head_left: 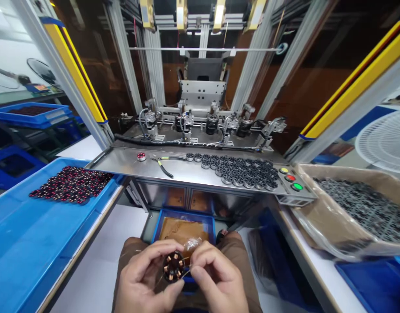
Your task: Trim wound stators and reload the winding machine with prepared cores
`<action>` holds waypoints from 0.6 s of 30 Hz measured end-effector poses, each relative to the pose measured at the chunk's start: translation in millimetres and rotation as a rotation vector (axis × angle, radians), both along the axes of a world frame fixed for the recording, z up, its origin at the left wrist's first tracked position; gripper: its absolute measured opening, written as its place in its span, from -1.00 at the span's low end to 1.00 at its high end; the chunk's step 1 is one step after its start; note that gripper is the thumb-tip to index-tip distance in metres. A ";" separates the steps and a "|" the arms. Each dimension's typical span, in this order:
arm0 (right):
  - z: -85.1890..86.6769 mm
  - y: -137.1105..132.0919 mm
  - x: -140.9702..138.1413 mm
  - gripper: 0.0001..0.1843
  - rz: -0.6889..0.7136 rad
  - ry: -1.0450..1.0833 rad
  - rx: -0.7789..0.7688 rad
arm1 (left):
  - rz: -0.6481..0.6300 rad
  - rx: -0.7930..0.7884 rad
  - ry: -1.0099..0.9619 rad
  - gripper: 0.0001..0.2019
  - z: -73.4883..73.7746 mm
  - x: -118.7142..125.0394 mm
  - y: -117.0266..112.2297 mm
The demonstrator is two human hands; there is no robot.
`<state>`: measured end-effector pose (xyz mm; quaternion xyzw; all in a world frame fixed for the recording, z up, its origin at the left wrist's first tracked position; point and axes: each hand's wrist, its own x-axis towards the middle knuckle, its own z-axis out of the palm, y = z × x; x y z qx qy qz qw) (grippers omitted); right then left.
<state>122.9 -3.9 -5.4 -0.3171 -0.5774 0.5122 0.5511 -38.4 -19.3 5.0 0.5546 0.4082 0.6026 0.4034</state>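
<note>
My left hand (147, 278) grips a small round motor stator (173, 266) by its rim, above my lap. Its black body carries several copper windings facing me. Thin wire ends stick out from its right side. Close beside it, my right hand (217, 276) has thumb and forefinger pinched on one of these wires (186, 273). On the metal bench ahead lie side cutters (163, 167) with black and yellow-green handles. Left of them sits a single stator with red windings (141, 156).
Many bare stators (245, 169) stand on the bench, left of a button box (293, 180). A blue tray (30, 234) at left holds wound stators. A lined carton (359, 208) of grey parts stands at right. Behind is the winding machine (203, 93); below, a blue bin (157, 226).
</note>
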 end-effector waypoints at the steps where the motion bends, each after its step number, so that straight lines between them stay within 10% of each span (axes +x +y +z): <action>1: 0.3 0.5 0.1 -0.89 0.020 0.007 -0.015 | 0.009 0.027 0.033 -0.52 0.3 -0.6 0.0; 9: 10.0 3.4 6.1 -0.87 -0.063 -0.133 0.143 | 0.041 0.175 0.228 -0.48 -4.3 -3.4 -2.1; 18: 21.4 12.8 17.3 -0.91 -0.013 -0.225 0.364 | -0.036 -0.098 -0.184 -0.60 0.8 6.6 -2.7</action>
